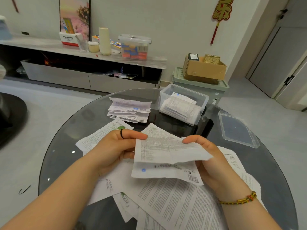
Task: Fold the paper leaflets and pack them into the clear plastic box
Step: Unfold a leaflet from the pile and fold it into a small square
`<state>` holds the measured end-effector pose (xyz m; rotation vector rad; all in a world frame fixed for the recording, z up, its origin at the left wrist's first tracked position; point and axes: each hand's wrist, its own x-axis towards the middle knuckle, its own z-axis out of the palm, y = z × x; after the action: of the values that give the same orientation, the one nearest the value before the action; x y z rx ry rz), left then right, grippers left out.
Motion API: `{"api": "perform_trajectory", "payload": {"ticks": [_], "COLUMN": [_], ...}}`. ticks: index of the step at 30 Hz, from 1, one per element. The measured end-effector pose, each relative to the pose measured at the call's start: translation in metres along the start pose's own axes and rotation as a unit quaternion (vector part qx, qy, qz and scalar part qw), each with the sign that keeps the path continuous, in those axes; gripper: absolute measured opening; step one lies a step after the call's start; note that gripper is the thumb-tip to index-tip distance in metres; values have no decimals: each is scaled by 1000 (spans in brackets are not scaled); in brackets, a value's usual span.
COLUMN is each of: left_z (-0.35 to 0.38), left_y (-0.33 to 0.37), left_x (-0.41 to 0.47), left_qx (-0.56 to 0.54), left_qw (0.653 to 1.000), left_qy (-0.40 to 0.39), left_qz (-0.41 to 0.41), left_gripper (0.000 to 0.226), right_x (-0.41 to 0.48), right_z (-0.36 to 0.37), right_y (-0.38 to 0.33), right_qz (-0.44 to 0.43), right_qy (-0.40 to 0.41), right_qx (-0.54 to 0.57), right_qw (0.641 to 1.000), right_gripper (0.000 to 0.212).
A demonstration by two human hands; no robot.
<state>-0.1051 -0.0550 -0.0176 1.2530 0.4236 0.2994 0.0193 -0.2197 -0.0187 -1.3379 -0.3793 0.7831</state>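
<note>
Opposite leaflet [167,151] edges are pinched by left hand [114,146] and right hand [211,156], box [205,101] well apart.

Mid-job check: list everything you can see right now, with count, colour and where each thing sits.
held leaflet: 1, white, printed, partly folded, between both hands
loose leaflets: many, white, spread over the table's near side
folded pile: 1, white, table's far middle
clear plastic box: 1, clear, open, table's far right, folded paper inside
lid: 1, clear, table's right edge
table: 1, dark glass, round
storage box: 1, clear, lidded, on the sideboard
cardboard box: 1, brown, on a green bin behind the table
left hand: pinches the held leaflet's left edge
right hand: pinches its right edge
</note>
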Motion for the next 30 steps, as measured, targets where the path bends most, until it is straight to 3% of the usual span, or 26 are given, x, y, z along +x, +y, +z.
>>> {"api": "perform_trajectory", "payload": {"ticks": [2,7,14,18,22,27,30], "left_z": [-1,-1,4,3,4,6,7], "left_y": [0,0,-6,-5,-5,-5,-5], "left_x": [1,2,3,5,6,4,2], "left_qx": [15,36,125,94,72,77,105], "left_qw": [1000,999,989,987,981,986,990], "left_qy": [4,19,57,99,149,117,67], "left_qz": [-3,20,62,89,104,91,67], "left_gripper": [48,18,20,25,24,23,23], "right_x": [-2,-4,-2,0,0,0,-1], "right_z": [0,2,3,-1,2,3,1], "right_y": [-1,-2,0,-1,2,6,5], "right_qz": [-7,-19,-33,2,0,5,-7], "right_qy": [1,6,18,-50,-113,-108,-90], "right_qx": [-12,-52,-59,34,14,-63,-74], "right_qw": [1000,998,998,998,994,992,993], "right_gripper": [40,30,16,44,68,22,13]}}
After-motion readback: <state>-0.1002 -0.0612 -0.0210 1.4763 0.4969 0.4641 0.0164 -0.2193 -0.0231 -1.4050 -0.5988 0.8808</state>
